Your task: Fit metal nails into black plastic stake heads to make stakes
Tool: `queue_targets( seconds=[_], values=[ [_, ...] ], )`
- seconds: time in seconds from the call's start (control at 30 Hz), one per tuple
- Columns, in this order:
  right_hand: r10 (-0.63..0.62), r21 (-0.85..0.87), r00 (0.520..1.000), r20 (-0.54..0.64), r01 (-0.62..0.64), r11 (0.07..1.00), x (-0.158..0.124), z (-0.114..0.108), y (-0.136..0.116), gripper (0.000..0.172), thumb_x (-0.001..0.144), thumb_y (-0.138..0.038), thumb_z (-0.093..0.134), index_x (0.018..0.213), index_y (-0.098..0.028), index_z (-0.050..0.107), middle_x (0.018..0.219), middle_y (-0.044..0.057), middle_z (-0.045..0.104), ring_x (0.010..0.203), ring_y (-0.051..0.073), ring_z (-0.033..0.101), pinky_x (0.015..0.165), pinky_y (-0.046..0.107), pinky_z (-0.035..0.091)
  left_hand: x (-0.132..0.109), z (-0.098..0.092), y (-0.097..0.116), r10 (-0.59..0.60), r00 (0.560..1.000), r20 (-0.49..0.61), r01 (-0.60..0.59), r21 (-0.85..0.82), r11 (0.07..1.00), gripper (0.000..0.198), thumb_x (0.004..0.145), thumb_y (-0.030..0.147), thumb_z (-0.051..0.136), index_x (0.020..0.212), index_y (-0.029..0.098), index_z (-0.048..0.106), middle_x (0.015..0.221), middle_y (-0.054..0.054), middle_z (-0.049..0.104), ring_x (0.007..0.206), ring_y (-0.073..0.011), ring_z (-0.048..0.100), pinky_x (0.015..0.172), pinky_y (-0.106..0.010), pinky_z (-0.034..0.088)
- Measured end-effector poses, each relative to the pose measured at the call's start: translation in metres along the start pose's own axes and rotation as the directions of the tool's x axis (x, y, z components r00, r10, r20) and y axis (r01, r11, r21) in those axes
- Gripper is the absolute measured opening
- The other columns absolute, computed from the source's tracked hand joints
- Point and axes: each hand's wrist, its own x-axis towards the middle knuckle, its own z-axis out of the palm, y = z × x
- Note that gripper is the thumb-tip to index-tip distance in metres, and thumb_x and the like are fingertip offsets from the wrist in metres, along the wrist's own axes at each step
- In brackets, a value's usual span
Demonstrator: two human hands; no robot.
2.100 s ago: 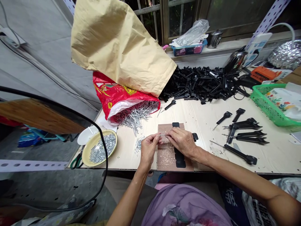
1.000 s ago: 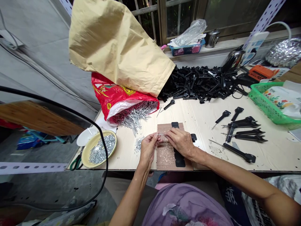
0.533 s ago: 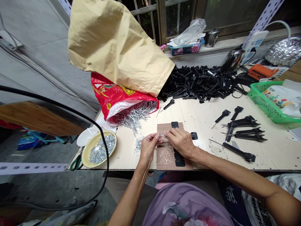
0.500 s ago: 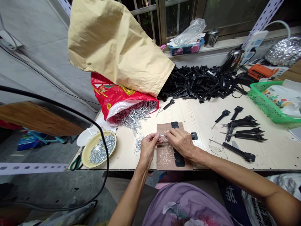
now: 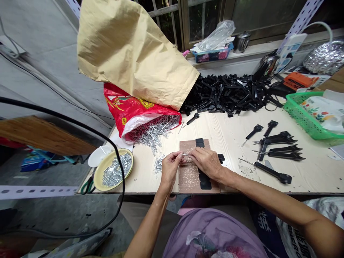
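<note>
Over a brown board, my left hand pinches the tip of a thin metal rod. My right hand is closed from above around a black plastic handle, whose rounded end sticks out to the right. The rod bridges the gap between both hands; its join with the handle is hidden under my right fingers. Black pads lie on the board, which is strewn with pale crumbs. Small metal bits are heaped left of my left hand.
A yellow bowl holds small metal pieces. Metal rods spill from a red bag under a tan cloth. Black parts are piled at the back. Several handles with rods lie right, near a green basket. A black cable hangs left.
The protruding end of the black handle has turned and dipped slightly beside my right hand. Both hands stay in nearly the same place, still on the rod and handle.
</note>
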Motion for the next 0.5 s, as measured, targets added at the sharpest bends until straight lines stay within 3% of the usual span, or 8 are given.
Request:
queue_targets(
  seconds=[0.13, 0.33, 0.5],
  values=[
    [0.020, 0.071, 0.999, 0.029, -0.022, 0.997, 0.000, 0.000, 0.002, 0.020, 0.094, -0.026, 0.044, 0.090, -0.019, 0.062, 0.085, 0.004, 0.059, 0.073, 0.013, 0.054, 0.059, 0.024, 0.033, 0.000, 0.000, 0.000, 0.017, 1.000, -0.012, -0.017, 0.054, 0.998, 0.029, 0.067, 0.034, 0.073, 0.085, 0.012, 0.069, 0.069, -0.002, 0.066, 0.061, -0.0125, 0.062, 0.064, -0.026, 0.050],
    [0.064, 0.415, 0.992, 0.110, -0.104, 0.904, 0.001, 0.001, 0.009, 0.015, 0.092, -0.026, 0.047, 0.093, -0.017, 0.059, 0.085, 0.003, 0.058, 0.076, 0.013, 0.056, 0.066, 0.024, 0.042, -0.001, 0.001, -0.002, 0.021, 1.000, 0.005, -0.021, 0.107, 0.994, 0.029, 0.068, 0.035, 0.072, 0.085, 0.013, 0.069, 0.070, -0.004, 0.067, 0.063, -0.0144, 0.063, 0.062, -0.027, 0.051],
    [-0.006, 0.349, 0.989, 0.145, -0.045, 0.936, -0.010, -0.009, 0.032, 0.018, 0.093, -0.023, 0.045, 0.101, -0.021, 0.062, 0.091, 0.003, 0.057, 0.081, 0.013, 0.056, 0.068, 0.023, 0.043, -0.002, 0.015, -0.008, -0.029, 0.999, 0.028, 0.025, 0.105, 0.994, 0.031, 0.068, 0.036, 0.072, 0.088, 0.012, 0.070, 0.070, -0.003, 0.066, 0.060, -0.0115, 0.060, 0.059, -0.023, 0.049]
  ],
)
